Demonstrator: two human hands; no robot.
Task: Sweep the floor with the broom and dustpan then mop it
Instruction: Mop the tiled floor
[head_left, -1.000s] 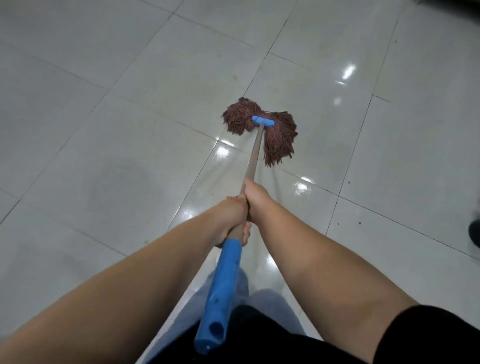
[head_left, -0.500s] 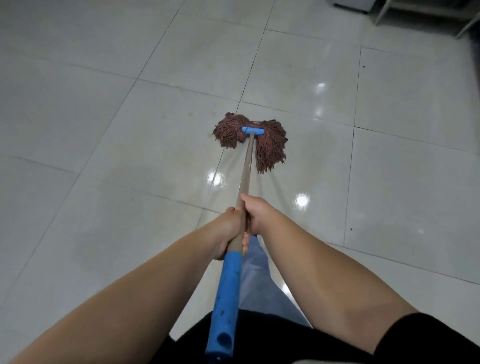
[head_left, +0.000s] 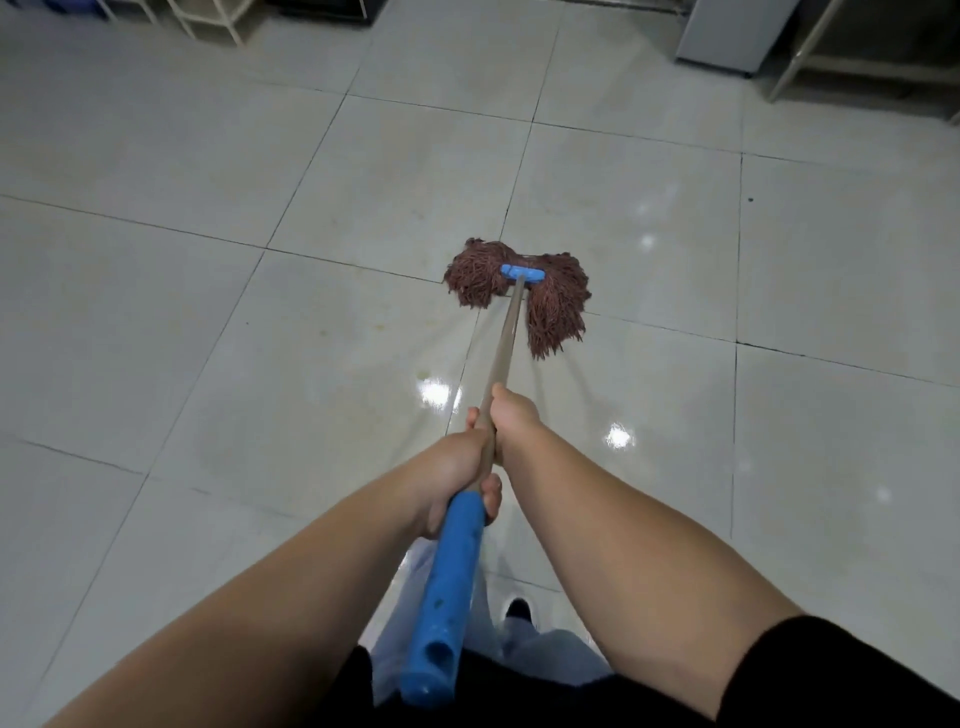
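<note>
A mop with a brown string head (head_left: 550, 306) and a blue clamp lies flat on the pale tiled floor (head_left: 208, 322) ahead of me. Its tan handle (head_left: 505, 338) runs back to a blue grip (head_left: 447, 587) near my waist. My left hand (head_left: 457, 467) is wrapped around the handle just above the blue grip. My right hand (head_left: 511, 413) holds the handle right in front of it, touching the left hand. The tiles around the mop head shine wet. No broom or dustpan is in view.
White furniture legs (head_left: 218, 21) stand at the top left. A grey cabinet (head_left: 727, 36) and a frame with pale legs (head_left: 800, 57) stand at the top right. My legs and one shoe (head_left: 519, 610) show below the handle.
The view has tilted up, so furniture at the far edge of the floor now shows. The mop head has slid across the tiles while both hands kept the same grip on the handle.
</note>
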